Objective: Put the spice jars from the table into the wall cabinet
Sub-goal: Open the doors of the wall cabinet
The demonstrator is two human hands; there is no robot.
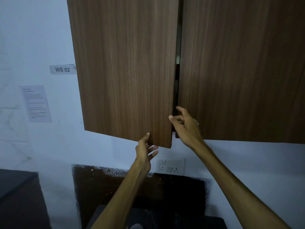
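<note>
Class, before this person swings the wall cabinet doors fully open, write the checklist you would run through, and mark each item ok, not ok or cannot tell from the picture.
1. Left hand has hold of the left door at its bottom corner, thumb on the front: ok.
2. Right hand reaches the gap at the right door edge: ok; firm grip: cannot tell.
3. Doors already parted, a narrow dark gap between them: ok.
4. Free shelf space inside: cannot tell.
5. Spice jars within reach: cannot tell, none in view.
6. Both hands free of other things: ok.
</note>
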